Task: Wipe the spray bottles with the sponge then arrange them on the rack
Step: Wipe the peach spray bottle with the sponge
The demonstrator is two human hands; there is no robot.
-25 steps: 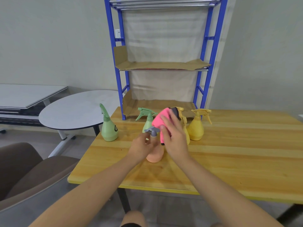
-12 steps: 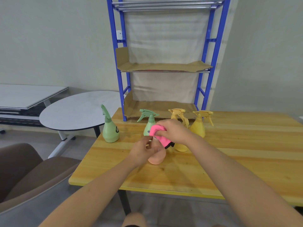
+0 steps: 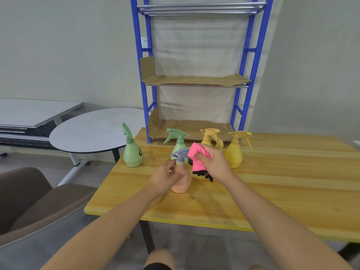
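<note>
Pink sponge [image 3: 197,159], clutched in the right hand [image 3: 215,164], meets the spray head of an orange bottle [image 3: 182,185] that the left hand [image 3: 162,178] grips on the table [image 3: 272,182]. Four other bottles [image 3: 132,152] stand nearby. The rack [image 3: 194,80] holds none, so most of the job appears undone.

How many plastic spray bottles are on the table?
5: left green bottle; middle green bottle behind the grey-capped orange bottle that the left hand grips; inner yellow bottle behind the right hand holding the pink sponge; outer yellow bottle rightmost.
</note>
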